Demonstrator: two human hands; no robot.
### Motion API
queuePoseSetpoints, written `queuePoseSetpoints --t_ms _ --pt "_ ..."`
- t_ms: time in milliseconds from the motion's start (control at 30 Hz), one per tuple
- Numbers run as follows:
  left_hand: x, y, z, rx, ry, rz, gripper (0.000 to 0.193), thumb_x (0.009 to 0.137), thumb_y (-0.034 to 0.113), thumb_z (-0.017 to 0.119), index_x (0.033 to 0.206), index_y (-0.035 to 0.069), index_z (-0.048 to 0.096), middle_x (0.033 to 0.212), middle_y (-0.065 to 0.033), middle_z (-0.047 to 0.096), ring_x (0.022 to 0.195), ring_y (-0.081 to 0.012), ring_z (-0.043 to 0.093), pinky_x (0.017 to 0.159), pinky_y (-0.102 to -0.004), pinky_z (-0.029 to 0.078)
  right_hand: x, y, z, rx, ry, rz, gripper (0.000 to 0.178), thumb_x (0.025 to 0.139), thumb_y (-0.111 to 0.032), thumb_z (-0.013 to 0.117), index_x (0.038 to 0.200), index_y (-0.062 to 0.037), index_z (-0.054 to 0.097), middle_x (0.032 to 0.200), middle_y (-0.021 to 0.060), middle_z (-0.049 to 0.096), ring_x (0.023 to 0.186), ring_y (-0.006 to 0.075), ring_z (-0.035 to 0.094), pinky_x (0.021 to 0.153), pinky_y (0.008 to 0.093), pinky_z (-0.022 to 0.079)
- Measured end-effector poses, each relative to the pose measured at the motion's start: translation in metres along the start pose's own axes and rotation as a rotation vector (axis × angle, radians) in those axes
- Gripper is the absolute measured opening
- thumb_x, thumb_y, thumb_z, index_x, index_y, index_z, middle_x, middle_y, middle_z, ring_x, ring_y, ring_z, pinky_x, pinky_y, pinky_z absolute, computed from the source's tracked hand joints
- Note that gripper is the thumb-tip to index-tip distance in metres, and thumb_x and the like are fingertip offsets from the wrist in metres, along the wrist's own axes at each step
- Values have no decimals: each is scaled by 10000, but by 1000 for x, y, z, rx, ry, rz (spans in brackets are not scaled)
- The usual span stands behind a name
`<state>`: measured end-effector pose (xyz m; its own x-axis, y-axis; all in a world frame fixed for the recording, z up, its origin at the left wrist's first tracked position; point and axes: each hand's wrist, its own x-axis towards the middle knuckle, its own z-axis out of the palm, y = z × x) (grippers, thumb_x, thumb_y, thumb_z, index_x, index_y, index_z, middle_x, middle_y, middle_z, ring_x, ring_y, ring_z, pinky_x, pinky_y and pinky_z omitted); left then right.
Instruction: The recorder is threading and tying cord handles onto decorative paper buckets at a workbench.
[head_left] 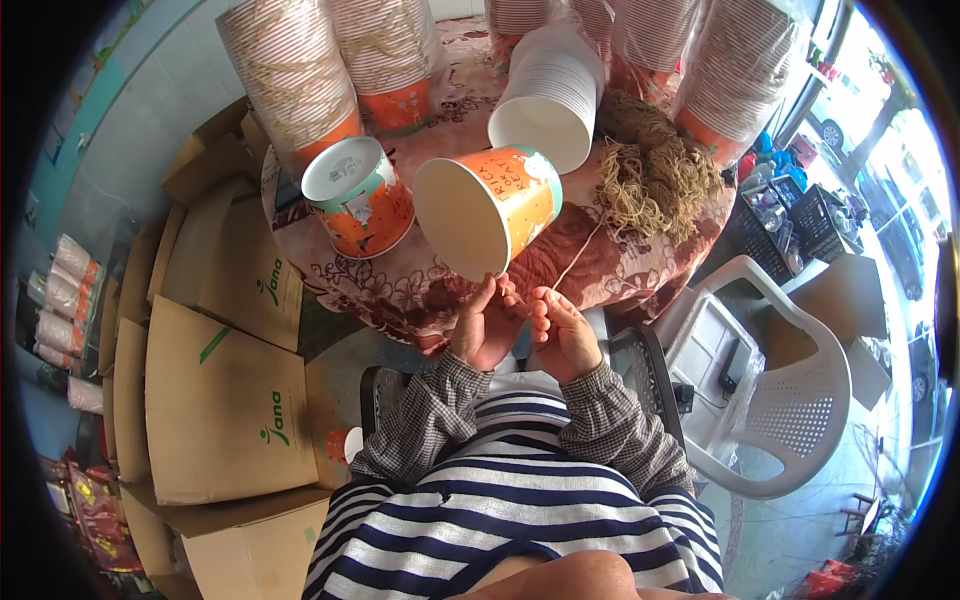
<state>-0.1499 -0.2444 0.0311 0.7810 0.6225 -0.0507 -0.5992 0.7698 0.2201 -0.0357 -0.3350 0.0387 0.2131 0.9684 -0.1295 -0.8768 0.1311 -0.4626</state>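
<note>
An orange paper bucket (538, 205) with a teal-and-white print lies tilted on its side at the near part of the table, its white mouth facing me. Just under its lower rim, my left hand (486, 328) is closed, thumb and fingertips pinching the thin strand. My right hand (566, 337) sits beside it, pinching a strand of beige twine (577, 260) between thumb and fingers. That strand runs up to a loose, tangled bundle of twine (660, 190) on the right of the table. Whether the left fingertips also touch the rim is hard to see.
An upside-down orange bucket (358, 205) stands at left. Tall wrapped bucket stacks (290, 80) line the back, with a nested white stack (545, 120) lying on its side. Cardboard boxes (220, 400) fill the left floor; a white plastic chair (800, 420) stands at right. The table has a floral cloth (330, 270).
</note>
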Motion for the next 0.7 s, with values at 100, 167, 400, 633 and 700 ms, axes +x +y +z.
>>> queuePoseSetpoints --t_ms 100,167,400,633,700 --pt "0 13 -7 79 156 46 106 909 136 637 966 50 614 859 -12 612 726 -122 558 687 -266 482 -8 -14 8 -84 96 -103 184 1005 -165 491 1108 -35 571 823 -9 571 639 75 491 544 202 420" --pt "-1 26 3 335 240 261 74 903 107 596 917 34 605 791 -37 592 690 -124 556 636 -269 475 -13 -43 3 -55 -19 -281 212 1003 -176 513 1113 -14 594 831 33 639 632 94 574 543 220 487" --pt "-27 97 27 1513 272 797 281 915 215 617 709 26 590 579 27 509 512 -58 439 480 -245 304 -37 -116 20 -177 99 -672 242 1016 -151 494 1136 37 588 838 62 627 607 95 553 517 208 463" --pt "-39 132 71 1640 223 613 238 887 133 575 696 -9 567 601 19 516 568 -55 443 528 -240 346 -52 -111 70 -890 -44 -632 182 980 -98 546 1015 19 681 662 -3 579 463 17 410 401 173 309" --pt "-30 137 67 1734 220 732 234 909 169 612 784 -26 583 643 0 528 611 -76 447 582 -255 388 -44 -95 76 -1227 -105 -748 126 946 -47 589 968 46 672 754 11 637 644 42 531 560 205 422"
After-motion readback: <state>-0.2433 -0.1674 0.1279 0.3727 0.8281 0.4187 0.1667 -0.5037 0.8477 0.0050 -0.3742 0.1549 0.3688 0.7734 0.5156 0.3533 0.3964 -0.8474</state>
